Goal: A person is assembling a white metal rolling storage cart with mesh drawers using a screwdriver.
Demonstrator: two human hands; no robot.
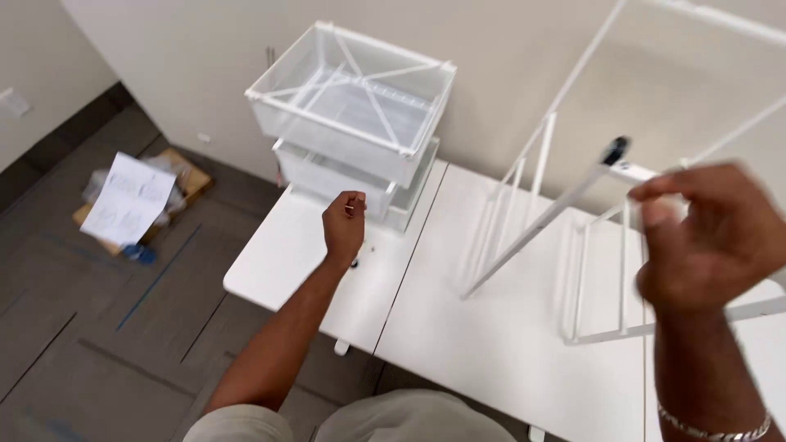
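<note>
My left hand point(344, 225) hovers over the left white tabletop point(278, 262) with its fingers pinched together; whether something tiny sits between them I cannot tell. A small dark part point(354, 263) lies on the table just under that wrist. Just beyond the hand stands a stack of white mesh drawers point(352, 106). My right hand point(712, 237), blurred and raised close to the camera, curls its fingers around a bar of a white wire frame point(573, 270). The frame stands tilted on the right tabletop. One of its rods ends in a black cap point(614, 151).
Two white tabletops meet at a seam point(409, 254) and sit against a beige wall point(508, 65). On the grey floor at the left lies flat cardboard point(184, 172) with a printed paper sheet point(127, 200) and plastic bags on it.
</note>
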